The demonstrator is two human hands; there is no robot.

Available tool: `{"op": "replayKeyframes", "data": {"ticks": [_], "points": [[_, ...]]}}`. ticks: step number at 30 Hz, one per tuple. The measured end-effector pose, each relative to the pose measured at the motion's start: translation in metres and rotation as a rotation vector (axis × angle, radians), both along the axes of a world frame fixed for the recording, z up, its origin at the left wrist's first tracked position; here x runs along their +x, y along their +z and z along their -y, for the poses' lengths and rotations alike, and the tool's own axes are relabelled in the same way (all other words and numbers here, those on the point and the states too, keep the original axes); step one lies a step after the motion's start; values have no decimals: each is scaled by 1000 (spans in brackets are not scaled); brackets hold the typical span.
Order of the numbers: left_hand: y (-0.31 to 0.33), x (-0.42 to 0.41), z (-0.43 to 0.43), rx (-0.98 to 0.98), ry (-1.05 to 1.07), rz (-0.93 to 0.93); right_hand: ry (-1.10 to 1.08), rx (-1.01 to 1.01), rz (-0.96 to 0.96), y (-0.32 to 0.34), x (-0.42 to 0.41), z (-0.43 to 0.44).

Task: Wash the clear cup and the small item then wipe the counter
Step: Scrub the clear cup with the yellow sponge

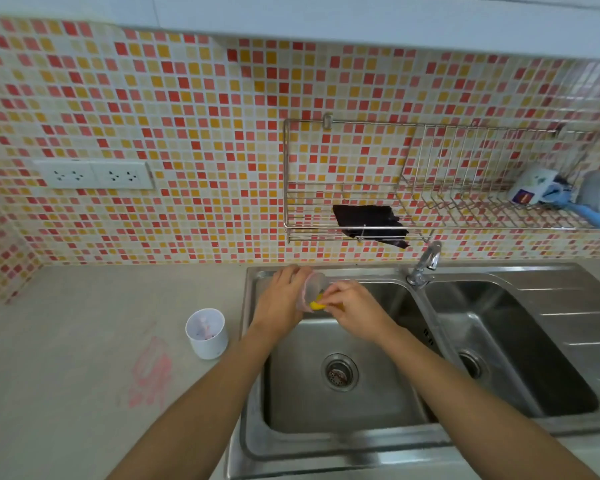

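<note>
Over the back of the left sink basin [340, 414], my left hand [280, 299] grips a clear cup [313, 286] tilted on its side, its mouth toward my right hand. My right hand [354, 306] pinches a yellow sponge [316, 305] against the cup's rim. A white cup [207, 333] with pink residue inside stands upright on the counter [66, 341], left of the sink. A pink smear [149, 372] marks the counter in front of that white cup.
A tap [426, 263] stands between the two basins, with the right basin [520, 344] and a draining board beyond. A wall rack [430, 188] holds a dark cloth [369, 221] and, at the right, packets and a blue brush. Wall sockets [94, 174] sit at left.
</note>
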State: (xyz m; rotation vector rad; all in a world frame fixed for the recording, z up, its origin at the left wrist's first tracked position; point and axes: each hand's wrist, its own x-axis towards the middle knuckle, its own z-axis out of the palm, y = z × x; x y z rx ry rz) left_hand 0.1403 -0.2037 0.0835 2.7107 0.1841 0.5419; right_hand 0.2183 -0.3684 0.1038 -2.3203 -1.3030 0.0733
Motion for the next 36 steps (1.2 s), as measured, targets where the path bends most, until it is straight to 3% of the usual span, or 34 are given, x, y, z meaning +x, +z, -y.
{"op": "replayKeyframes", "data": {"ticks": [3,7,9,13,18,23,28,33,36], "points": [[11,3,2,60,53,25,-11,12,96,1,3,-3],[14,-2,-3,31,95,3,-44,94,-115,2,-6,-10],[13,-5,-6,50,53,-21,-10,65,-54,3,-4,-8],[12,-5,-12,82,4,-68,-8,39,262,-6,-1,-6],[4,-9,-26,97,-30,-116,27,67,145,-17,-19,-11],[0,-14,-35,9,-55,-119,13,58,343,-19,-8,-11],[-6,-14,-40,-6,-124,-147,51,81,217,-28,-29,-18],[-18,-9,-41,-106,-95,-195,5,65,355,-28,-18,-22],[-19,-6,-44,-124,-105,-189,17,58,303,-31,-31,-26]]}}
